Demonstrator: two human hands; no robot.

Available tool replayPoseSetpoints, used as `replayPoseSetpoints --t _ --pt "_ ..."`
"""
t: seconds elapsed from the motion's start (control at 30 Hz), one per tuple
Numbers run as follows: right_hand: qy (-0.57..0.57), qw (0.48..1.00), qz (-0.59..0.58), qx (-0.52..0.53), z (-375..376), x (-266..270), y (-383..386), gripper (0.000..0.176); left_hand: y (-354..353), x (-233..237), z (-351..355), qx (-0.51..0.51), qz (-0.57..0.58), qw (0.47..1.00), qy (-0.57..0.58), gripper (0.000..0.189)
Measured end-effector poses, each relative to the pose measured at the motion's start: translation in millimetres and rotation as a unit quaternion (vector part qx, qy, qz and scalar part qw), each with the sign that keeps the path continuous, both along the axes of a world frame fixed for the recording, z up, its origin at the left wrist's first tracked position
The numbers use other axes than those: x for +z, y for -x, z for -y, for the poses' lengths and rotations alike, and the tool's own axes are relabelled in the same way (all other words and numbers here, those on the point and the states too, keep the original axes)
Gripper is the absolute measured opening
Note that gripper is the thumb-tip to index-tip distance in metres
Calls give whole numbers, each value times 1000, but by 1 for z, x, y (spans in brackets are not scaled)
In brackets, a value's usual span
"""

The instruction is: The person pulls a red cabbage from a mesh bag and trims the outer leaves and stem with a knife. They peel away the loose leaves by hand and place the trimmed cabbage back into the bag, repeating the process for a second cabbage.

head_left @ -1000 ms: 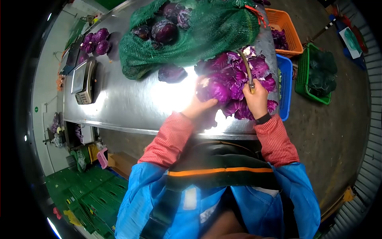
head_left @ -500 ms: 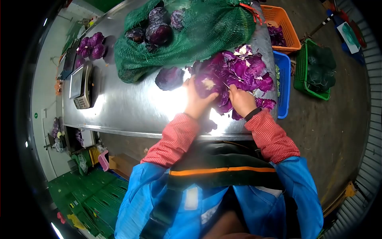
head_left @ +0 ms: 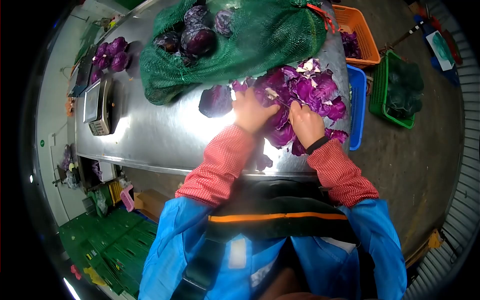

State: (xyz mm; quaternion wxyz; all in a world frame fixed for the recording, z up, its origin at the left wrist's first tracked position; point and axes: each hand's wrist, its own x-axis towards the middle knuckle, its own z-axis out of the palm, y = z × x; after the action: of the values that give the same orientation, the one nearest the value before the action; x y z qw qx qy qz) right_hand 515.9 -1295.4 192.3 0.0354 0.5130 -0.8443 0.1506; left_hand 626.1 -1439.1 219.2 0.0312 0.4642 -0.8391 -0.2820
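Note:
A red cabbage [head_left: 272, 94] with a pale cut stem rests on the steel table. My left hand [head_left: 251, 111] is wrapped round its left side, thumb across the front. My right hand [head_left: 306, 121] is closed at the cabbage's right side. From its fingers a thin blade, apparently a small knife [head_left: 284, 104], points at the stem; its handle is hidden. Torn purple leaves [head_left: 322, 92] lie heaped beyond and right of my right hand. One dark outer leaf [head_left: 215, 101] lies flat to the left of my left hand.
A green mesh bag [head_left: 250, 57] of cabbages lies behind my hands. Farther left are a scale [head_left: 97, 107] and several peeled cabbages [head_left: 118, 52]. Along the table's right edge stand an orange crate [head_left: 369, 42], a blue crate [head_left: 357, 115] and a green crate [head_left: 380, 92].
The cabbage has turned, its stem now tipped away and to the right. My left hand has rolled over it, and my right hand has shifted slightly right.

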Motion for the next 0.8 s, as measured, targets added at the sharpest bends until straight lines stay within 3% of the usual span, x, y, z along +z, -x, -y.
replayPoseSetpoints --t 0.17,0.2,0.3,0.43,0.53,0.67,0.8 --pt "-94 994 49 -28 29 -14 38 11 3 1 -15 -48 -47 994 83 88" --pt "-92 994 56 -28 33 -14 43 12 1 -7 -29 -48 -45 981 184 88" --pt "-77 993 87 25 33 7 37 15 -7 -9 -14 -24 -64 995 76 90" --pt "32 987 152 -27 30 30 19 34 -25 -14 -8 -83 -121 985 87 91" --pt "89 979 184 -16 44 14 31 50 -41 -18 -7 -127 -191 971 67 93" --pt "18 984 177 -17 66 -17 25 24 -72 -25 -13 -129 -263 956 14 98" --pt "11 971 238 -29 67 -18 27 37 -88 -33 -22 -100 -275 956 -1 102"
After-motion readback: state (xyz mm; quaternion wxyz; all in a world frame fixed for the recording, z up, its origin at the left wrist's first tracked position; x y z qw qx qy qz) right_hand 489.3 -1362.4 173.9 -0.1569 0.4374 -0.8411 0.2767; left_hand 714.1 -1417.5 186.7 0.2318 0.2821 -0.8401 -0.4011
